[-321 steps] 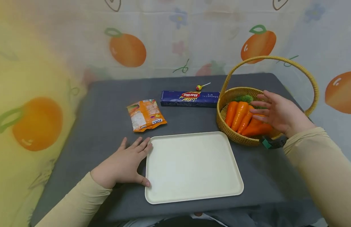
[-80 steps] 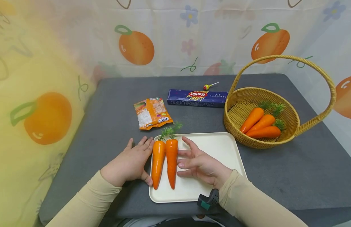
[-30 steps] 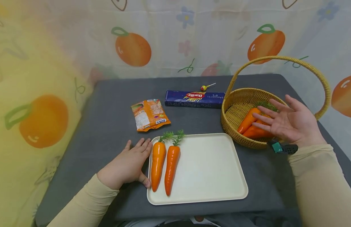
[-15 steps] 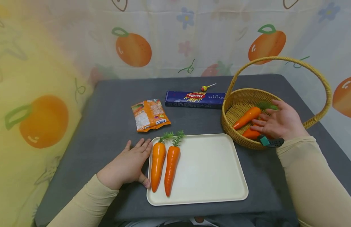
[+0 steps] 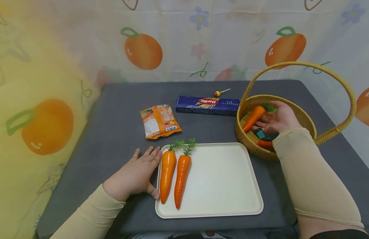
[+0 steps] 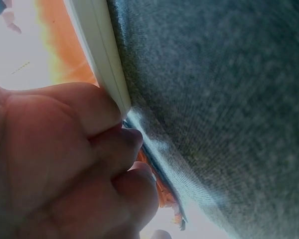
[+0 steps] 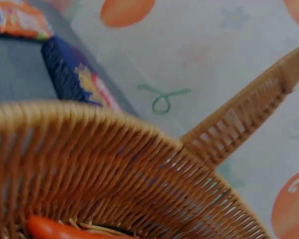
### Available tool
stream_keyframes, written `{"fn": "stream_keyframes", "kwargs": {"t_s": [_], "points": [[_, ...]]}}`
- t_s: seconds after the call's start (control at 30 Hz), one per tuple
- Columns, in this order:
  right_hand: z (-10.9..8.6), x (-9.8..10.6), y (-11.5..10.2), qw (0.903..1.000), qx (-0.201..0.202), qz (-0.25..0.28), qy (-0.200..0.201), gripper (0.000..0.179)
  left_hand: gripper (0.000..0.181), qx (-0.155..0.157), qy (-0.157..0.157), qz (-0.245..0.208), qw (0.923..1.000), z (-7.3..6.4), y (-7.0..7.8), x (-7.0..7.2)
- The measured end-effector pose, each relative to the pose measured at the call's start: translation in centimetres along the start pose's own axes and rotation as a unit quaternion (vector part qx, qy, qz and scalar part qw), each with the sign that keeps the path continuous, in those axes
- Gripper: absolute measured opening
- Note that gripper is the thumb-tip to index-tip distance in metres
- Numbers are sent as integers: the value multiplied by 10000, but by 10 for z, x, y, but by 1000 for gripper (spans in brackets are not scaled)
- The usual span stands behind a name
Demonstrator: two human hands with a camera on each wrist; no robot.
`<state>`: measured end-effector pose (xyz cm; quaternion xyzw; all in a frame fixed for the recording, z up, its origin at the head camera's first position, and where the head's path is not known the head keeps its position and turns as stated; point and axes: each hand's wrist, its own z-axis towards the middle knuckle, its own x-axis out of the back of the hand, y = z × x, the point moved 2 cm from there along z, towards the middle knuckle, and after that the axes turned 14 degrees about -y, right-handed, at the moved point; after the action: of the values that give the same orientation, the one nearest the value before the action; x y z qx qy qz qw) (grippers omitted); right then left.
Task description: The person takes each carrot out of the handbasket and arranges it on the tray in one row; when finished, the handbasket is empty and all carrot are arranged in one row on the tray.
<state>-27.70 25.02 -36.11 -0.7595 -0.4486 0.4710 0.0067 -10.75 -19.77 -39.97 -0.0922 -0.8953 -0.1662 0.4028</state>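
My left hand lies with spread fingers along the left edge of the cream tray; the left wrist view shows its fingertips at the tray's rim. Side by side on the tray's left part lie two carrots, an outer one and an inner one, leafy ends pointing away from me. My right hand is down inside the wicker basket, its loosely extended fingers beside a carrot. Another carrot shows below the wrist, partly hidden. The right wrist view shows the basket's wall and a carrot tip.
An orange snack packet lies behind the tray's left corner. Further back are a blue spaghetti box, close to the basket's left side, and a lollipop. The basket's tall handle arches over the right side.
Two carrots from the basket now lie on the formerly bare tray. Within the last second my right hand has moved left and deeper into the basket, where a carrot has shifted. My left hand stays put.
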Motion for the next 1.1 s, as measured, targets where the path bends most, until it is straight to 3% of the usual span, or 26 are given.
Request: {"fn": "stream_keyframes", "kwargs": {"t_s": [0.2, 0.4, 0.5, 0.73, 0.9, 1.1], "points": [[18, -1, -3, 9958, -190, -892, 94, 74, 155, 1, -15, -17, 10000, 0, 1, 0], [29, 3, -5, 9943, -305, -1011, -149, 49, 156, -2, -42, -52, 10000, -1, 0, 0], [33, 2, -4, 9957, -115, -847, -356, 35, 156, 14, -51, -69, 10000, -1, 1, 0], [27, -7, -3, 9920, 778, -482, -867, 35, 155, 19, -15, -16, 10000, -1, 1, 1], [8, -15, 1, 9763, 1280, -543, -1656, 23, 155, 23, -11, 6, 10000, 0, 1, 0], [-19, -24, 25, 9375, 1686, -683, -2965, 27, 155, 74, -42, 30, 10000, 0, 1, 1]]}}
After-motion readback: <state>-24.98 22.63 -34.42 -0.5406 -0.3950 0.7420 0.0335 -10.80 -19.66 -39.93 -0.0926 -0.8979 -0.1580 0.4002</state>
